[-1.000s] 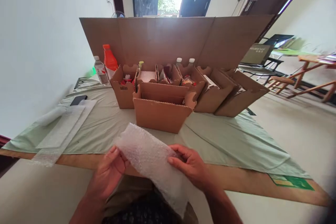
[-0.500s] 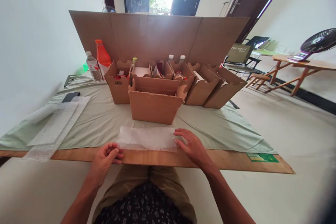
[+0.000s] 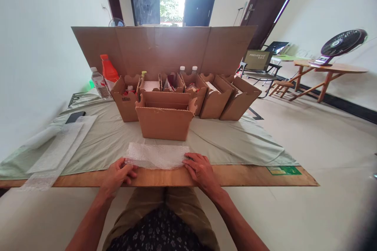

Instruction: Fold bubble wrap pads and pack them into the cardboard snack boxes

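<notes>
A strip of bubble wrap (image 3: 157, 156) lies across the front of the table, between my two hands. My left hand (image 3: 119, 172) pinches its left end, fingers curled. At the right end, my right hand (image 3: 200, 170) has its thumb and fingers closed on the edge of the strip. Just behind the strip stands a cardboard box (image 3: 163, 123) with an open top; its inside is mostly hidden. More bubble wrap strips (image 3: 55, 151) lie overlapping at the left, partly hanging over the table's front edge.
Several cardboard boxes (image 3: 216, 102) holding packets and bottles stand in a row behind. A tall cardboard panel (image 3: 165, 47) rises at the back. An orange bottle (image 3: 108, 70) and a clear bottle (image 3: 100, 82) stand at the left, near a black phone (image 3: 75, 117).
My right hand has closed on the strip's right end from a looser, more spread pose. The left hand keeps its grip. The whole view has shifted slightly.
</notes>
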{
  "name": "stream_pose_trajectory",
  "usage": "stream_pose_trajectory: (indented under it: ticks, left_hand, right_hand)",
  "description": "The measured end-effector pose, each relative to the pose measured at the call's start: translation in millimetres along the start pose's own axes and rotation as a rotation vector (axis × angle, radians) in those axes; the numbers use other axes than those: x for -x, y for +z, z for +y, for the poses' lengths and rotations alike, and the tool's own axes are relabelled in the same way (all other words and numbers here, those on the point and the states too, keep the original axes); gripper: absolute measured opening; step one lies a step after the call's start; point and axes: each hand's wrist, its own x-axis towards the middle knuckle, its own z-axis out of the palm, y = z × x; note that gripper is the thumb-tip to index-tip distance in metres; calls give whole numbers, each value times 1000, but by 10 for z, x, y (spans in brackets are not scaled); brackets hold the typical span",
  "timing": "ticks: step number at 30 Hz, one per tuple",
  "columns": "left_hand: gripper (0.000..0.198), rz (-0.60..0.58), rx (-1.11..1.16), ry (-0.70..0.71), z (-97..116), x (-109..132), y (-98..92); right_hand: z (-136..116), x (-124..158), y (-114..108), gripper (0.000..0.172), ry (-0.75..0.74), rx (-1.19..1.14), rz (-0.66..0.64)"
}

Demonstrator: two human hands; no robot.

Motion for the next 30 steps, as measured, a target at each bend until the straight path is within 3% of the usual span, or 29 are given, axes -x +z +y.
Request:
stream_pose_trajectory:
  ticks: [6,12,17,19,22,25,27,30]
  left_hand:
    - [41,-69,55,-72,63,45,-21]
    - [36,-72,16,-127,52,74,-76]
    - [37,-109,-119,-142,3,146,-276]
    - [42,-62,-239,-106,-33,171,-410]
    - [42,186,-481,119,-29,228,-559]
    - [27,371,-692,525,70,272,-446]
    - [21,307,-759,800,126,242,-196]
    - [35,130,-897,1045,75,90,251]
  right_hand:
    - [-6,7,-86,27,-27,6,-9]
    - [82,-19,-289,32,-21,20,20]
    - [41,-23,-339,28,-69,54,-56]
    - [17,-3,-367,20,-90,22,-103]
    - [47,3,-476,17,-70,35,-22]
    - [18,-92,-543,18,-33,122,155]
    - [-148,-209,-447,22,-55,107,200]
    - [-553,-365,-73,36,-163,-27,61]
